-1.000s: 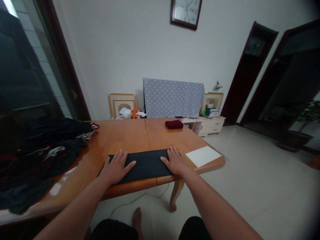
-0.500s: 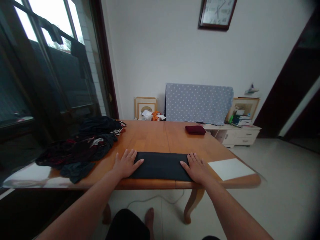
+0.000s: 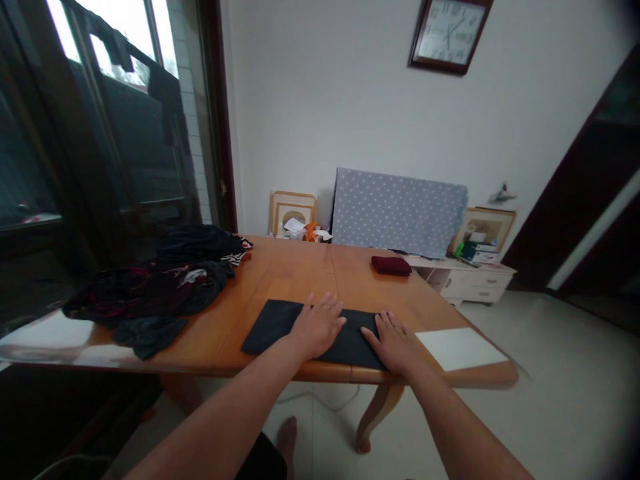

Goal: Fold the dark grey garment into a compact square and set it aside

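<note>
A dark cloth folded into a long flat strip [image 3: 273,327] lies along the front of the wooden table. My left hand [image 3: 319,327] rests palm down on the middle of it, fingers stretched out. At the strip's right end, my right hand [image 3: 393,341] lies flat, fingers spread and thumb pointing inward over the cloth. Neither hand grips anything. The part of the cloth under both hands is hidden.
Dark clothes [image 3: 165,287] are heaped on the table's left side. A folded maroon cloth [image 3: 391,265] sits toward the far edge of the wooden table [image 3: 295,267]. A white sheet [image 3: 460,349] lies at the right corner. Beyond stands a white cabinet [image 3: 475,283].
My left hand has moved right, from the cloth's left end to its middle. The right hand stays at the right end. The view has tilted slightly.
</note>
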Motion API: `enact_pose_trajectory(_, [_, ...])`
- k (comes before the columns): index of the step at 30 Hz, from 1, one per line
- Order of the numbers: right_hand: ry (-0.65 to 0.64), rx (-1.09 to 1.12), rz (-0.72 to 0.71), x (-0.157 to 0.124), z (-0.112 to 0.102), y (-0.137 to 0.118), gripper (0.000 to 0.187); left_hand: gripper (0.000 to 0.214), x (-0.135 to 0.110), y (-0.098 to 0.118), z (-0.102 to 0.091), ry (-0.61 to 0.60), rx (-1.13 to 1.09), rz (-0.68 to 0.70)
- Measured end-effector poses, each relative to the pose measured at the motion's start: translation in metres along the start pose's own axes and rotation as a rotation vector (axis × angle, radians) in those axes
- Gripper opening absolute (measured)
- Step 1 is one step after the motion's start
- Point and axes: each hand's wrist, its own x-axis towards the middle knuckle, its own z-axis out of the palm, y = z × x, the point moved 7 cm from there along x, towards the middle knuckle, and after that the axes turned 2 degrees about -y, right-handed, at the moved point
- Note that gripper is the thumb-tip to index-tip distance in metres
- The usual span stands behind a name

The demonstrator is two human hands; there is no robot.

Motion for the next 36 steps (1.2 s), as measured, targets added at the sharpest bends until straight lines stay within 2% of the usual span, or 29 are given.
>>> enact_pose_trajectory(3, [-0.007, -0.022, -0.005, 0.000, 0.003, 0.001, 0.088, 0.059, 0.005, 0.012, 0.019, -0.109, -0.046, 0.047])
enact_pose_trajectory(6, [-0.018, -0.049, -0.008, 0.001, 0.006, 0.004, 0.085, 0.066, 0.003, 0.006, 0.035, -0.234, -0.090, -0.006])
enact_pose_trajectory(8, [-0.021, -0.064, -0.011, 0.002, 0.006, 0.005, 0.084, 0.071, 0.002, 0.002, 0.039, -0.265, -0.113, -0.033])
enact_pose_trajectory(16, [-0.068, -0.058, -0.014, 0.001, 0.002, 0.003, 0.085, 0.091, 0.005, -0.001, 0.044, -0.278, -0.147, -0.052])
enact_pose_trajectory(21, [-0.098, -0.047, 0.001, 0.002, -0.014, -0.004, 0.085, 0.093, 0.007, -0.001, 0.045, -0.263, -0.132, -0.057])
enact_pose_trajectory(24, [-0.020, -0.028, 0.004, 0.004, -0.034, -0.020, 0.084, 0.094, 0.007, -0.002, 0.045, -0.265, -0.137, -0.064])
enact_pose_trajectory(27, [0.084, 0.011, -0.097, 0.003, -0.046, -0.044, 0.078, 0.097, 0.009, -0.002, 0.046, -0.265, -0.142, -0.062])
enact_pose_trajectory(29, [0.039, 0.049, -0.147, 0.002, -0.038, -0.055, 0.073, 0.098, 0.010, -0.002, 0.047, -0.269, -0.142, -0.060])
enact_pose_trajectory(32, [-0.065, 0.108, -0.137, 0.002, -0.019, -0.057, 0.071, 0.098, 0.012, -0.004, 0.051, -0.275, -0.138, -0.055])
enact_pose_trajectory(36, [-0.081, 0.160, -0.135, 0.003, -0.012, -0.052, 0.077, 0.097, 0.014, -0.007, 0.057, -0.271, -0.121, -0.055])
